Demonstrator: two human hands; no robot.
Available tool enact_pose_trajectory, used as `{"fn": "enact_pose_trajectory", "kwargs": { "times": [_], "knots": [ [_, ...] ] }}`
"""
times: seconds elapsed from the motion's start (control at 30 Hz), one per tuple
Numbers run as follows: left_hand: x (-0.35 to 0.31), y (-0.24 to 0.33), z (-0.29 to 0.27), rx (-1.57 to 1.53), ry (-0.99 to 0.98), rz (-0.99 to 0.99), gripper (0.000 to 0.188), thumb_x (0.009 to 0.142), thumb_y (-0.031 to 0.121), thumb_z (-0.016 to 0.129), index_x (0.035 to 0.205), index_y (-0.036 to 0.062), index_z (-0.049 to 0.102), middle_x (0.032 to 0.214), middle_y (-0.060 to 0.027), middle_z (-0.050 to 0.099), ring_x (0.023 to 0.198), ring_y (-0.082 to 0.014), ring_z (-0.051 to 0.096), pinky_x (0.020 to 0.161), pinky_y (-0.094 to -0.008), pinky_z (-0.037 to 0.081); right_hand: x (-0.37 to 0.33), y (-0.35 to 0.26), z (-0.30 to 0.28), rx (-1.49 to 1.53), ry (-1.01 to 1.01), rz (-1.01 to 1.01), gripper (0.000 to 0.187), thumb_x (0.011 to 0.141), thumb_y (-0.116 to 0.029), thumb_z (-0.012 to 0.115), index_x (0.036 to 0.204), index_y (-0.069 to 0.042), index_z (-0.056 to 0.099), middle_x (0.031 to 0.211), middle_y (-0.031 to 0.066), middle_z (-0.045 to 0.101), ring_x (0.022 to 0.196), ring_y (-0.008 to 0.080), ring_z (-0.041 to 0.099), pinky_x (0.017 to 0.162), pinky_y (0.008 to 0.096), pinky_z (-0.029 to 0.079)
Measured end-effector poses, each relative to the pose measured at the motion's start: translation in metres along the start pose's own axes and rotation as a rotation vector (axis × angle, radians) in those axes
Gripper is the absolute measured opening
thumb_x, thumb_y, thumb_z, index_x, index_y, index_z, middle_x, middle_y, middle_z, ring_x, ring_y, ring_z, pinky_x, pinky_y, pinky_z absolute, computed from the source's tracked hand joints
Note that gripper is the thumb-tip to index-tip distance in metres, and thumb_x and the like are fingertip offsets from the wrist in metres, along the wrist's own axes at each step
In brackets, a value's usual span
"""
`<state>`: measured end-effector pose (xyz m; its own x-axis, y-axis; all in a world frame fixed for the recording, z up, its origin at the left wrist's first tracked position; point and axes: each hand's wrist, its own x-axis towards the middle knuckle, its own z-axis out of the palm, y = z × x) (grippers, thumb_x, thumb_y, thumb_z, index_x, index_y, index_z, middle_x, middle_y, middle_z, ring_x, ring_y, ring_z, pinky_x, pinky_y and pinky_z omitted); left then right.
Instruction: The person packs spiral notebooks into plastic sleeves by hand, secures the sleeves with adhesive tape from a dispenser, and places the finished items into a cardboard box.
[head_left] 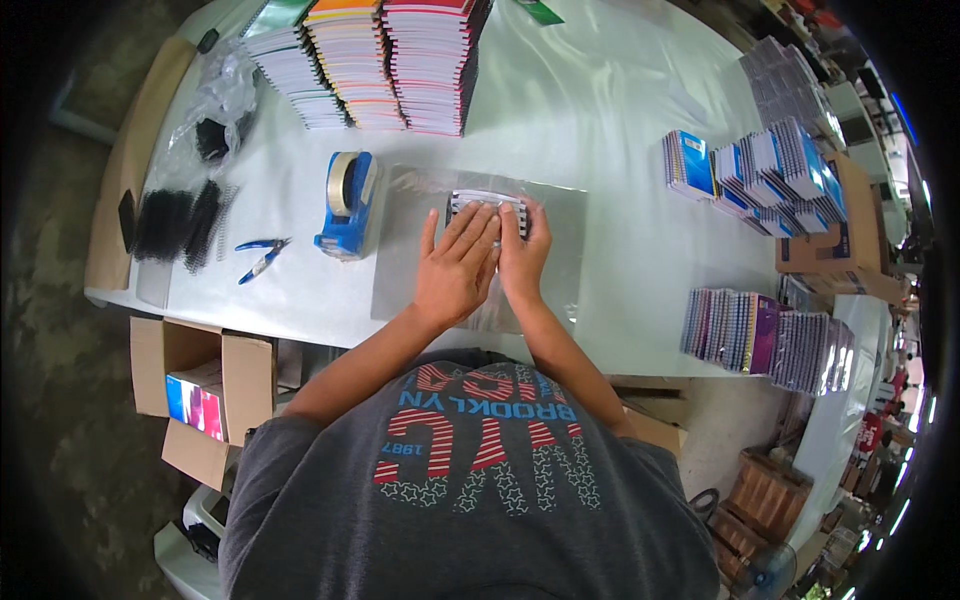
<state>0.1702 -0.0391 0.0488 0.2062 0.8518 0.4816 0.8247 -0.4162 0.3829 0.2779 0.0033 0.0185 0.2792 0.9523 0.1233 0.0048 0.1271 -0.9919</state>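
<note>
In the middle of the table, a small stack of spiral-bound notebooks (487,197) lies on clear plastic sheets (403,285). My left hand (460,262) rests on the stack with its fingers stretched out and close to flat. Around the stack's right side curl the fingers of my right hand (524,250), its thumb lying over the top. Both hands meet over the near part of the notebooks and hide most of it. To the left of the plastic stands a blue tape dispenser (346,205) with a roll of tape.
Blue-handled pliers (263,258) and black binding coils (165,222) lie left. Tall stacks of notebooks (385,70) stand at the back. More notebooks (755,175) and wrapped bundles (750,335) occupy the right, beside a cardboard box (835,245). An open carton (248,380) sits below the table's left edge.
</note>
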Motion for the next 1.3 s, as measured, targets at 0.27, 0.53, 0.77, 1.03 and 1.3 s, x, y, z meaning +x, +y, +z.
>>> {"fn": "enact_pose_trajectory", "kwargs": {
  "times": [0.27,0.53,0.77,1.03,1.3],
  "knots": [
    [0.003,-0.001,-0.010,-0.154,-0.164,-0.012,0.084,0.090,0.056,0.038,0.142,-0.0064,0.018,0.139,-0.0219,0.039,0.132,-0.0360,0.034,0.111,-0.0541,0.007,-0.018,-0.005,-0.007,-0.656,0.094,-0.389,0.044,0.086,-0.023,0.059,0.125,-0.002,0.050,0.125,0.0189,0.043,0.116,0.0323,0.040,0.094,0.0462,0.034],
    [0.010,-0.005,-0.024,-0.557,-0.216,-0.135,0.098,0.089,0.063,0.034,0.141,-0.0084,-0.008,0.142,-0.0266,0.032,0.133,-0.0386,0.032,0.111,-0.0522,0.003,-0.039,-0.024,-0.016,-0.793,-0.323,-0.584,0.061,0.083,-0.015,0.057,0.138,0.000,0.035,0.124,0.0179,0.049,0.122,0.0331,0.041,0.108,0.0508,0.021],
    [0.065,-0.038,-0.034,-0.233,-0.009,-0.198,0.073,0.085,0.035,0.063,0.141,0.0017,0.030,0.135,-0.0214,0.046,0.118,-0.0349,0.048,0.103,-0.0401,0.032,-0.027,-0.033,-0.020,-0.902,-0.307,-0.716,0.047,0.076,-0.006,0.056,0.121,0.005,0.051,0.119,0.0186,0.050,0.113,0.0341,0.048,0.098,0.0457,0.040],
    [0.064,-0.031,-0.008,-0.420,-0.251,-0.125,0.018,0.083,0.015,0.064,0.095,0.0017,0.068,0.092,-0.0179,0.067,0.088,-0.0313,0.066,0.090,-0.0376,0.047,-0.026,-0.022,-0.019,-0.890,-0.268,-0.695,0.035,0.080,-0.006,0.051,0.114,0.002,0.056,0.120,0.0146,0.051,0.117,0.0292,0.047,0.100,0.0421,0.038],
    [0.041,-0.013,-0.006,-0.301,-0.088,0.081,0.023,0.081,0.001,0.059,0.103,0.0024,0.065,0.103,-0.0151,0.066,0.103,-0.0305,0.062,0.095,-0.0434,0.045,-0.028,0.003,-0.011,-0.418,-0.009,-0.701,0.047,0.071,0.006,0.059,0.118,0.000,0.053,0.119,0.0119,0.055,0.116,0.0291,0.050,0.094,0.0427,0.041]
  ]
}}
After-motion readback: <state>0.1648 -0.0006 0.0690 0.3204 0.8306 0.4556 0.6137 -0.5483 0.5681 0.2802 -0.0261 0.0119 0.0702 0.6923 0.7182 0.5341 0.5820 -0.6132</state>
